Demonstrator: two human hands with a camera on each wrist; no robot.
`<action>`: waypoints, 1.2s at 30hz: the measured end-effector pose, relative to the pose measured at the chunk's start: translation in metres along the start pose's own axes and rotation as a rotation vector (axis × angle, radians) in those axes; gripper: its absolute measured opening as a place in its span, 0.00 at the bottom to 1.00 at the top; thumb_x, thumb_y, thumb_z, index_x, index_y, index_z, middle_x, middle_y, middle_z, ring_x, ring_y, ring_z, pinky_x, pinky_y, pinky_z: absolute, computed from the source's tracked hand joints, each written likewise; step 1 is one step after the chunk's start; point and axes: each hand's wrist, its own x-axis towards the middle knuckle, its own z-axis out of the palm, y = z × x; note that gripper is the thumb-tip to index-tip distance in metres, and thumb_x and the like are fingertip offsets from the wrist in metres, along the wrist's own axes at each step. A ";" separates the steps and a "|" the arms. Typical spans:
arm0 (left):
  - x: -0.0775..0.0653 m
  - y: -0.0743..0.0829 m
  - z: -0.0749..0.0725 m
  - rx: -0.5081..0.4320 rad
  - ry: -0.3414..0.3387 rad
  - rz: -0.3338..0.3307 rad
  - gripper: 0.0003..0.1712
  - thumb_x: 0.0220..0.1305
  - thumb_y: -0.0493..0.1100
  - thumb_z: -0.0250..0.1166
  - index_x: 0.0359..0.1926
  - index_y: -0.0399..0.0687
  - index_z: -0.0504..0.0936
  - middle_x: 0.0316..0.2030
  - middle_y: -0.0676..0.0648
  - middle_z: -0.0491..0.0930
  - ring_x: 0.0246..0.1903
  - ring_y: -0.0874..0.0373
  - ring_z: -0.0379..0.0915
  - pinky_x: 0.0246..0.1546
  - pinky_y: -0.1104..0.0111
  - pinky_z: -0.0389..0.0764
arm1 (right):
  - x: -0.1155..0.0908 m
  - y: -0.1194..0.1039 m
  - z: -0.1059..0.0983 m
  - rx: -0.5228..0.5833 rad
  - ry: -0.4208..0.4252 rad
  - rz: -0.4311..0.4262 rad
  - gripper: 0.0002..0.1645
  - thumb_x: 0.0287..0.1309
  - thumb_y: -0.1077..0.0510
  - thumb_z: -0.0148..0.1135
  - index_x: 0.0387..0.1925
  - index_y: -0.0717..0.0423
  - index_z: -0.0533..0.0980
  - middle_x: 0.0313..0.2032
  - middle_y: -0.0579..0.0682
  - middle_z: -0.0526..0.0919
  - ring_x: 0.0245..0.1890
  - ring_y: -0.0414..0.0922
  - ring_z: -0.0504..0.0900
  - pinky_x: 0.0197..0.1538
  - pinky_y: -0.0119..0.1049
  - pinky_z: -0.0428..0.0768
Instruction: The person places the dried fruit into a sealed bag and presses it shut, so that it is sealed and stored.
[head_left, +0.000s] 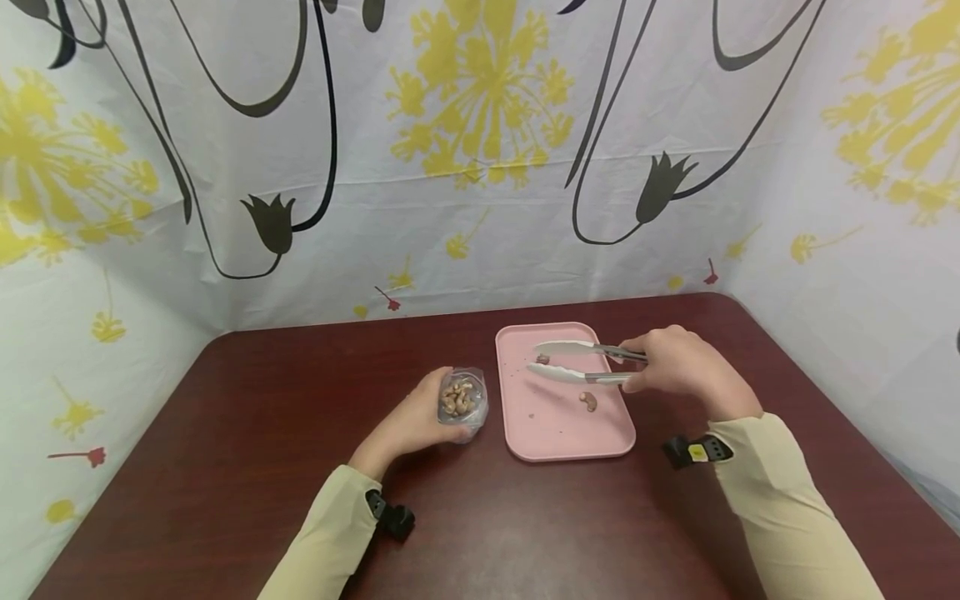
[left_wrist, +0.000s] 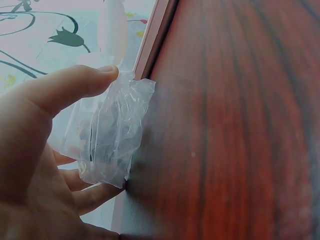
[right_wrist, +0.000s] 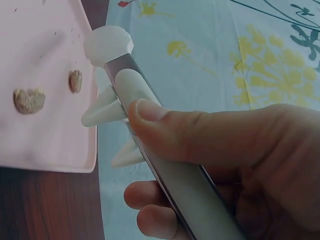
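Observation:
My left hand (head_left: 414, 419) grips a clear plastic bag (left_wrist: 117, 132) from its left side, the thumb and fingers wrapped about it. Several cashews (head_left: 459, 398) show inside through its top. In my right hand (head_left: 686, 372) is a pair of metal tongs with white tips (head_left: 562, 373), held over the pink tray (head_left: 517, 433) with its two arms apart. A small brownish nut piece (head_left: 542, 359) lies on the tray between the tong tips. Nearer me, below the tongs, rests a curved cashew (head_left: 588, 402), also visible in the right wrist view.
Small dark crumbs (head_left: 532, 416) dot the tray. It lies on a dark red-brown wooden table (head_left: 300, 417), just right of the bag. A white cloth (head_left: 480, 242) printed with flowers hangs behind the table and along both sides.

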 end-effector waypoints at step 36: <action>0.000 -0.001 0.000 0.006 -0.005 0.004 0.58 0.46 0.50 0.76 0.71 0.37 0.52 0.65 0.38 0.63 0.61 0.48 0.64 0.62 0.52 0.66 | 0.025 0.019 0.007 -0.008 -0.065 0.008 0.27 0.44 0.52 0.73 0.46 0.62 0.81 0.27 0.46 0.81 0.29 0.46 0.73 0.34 0.41 0.73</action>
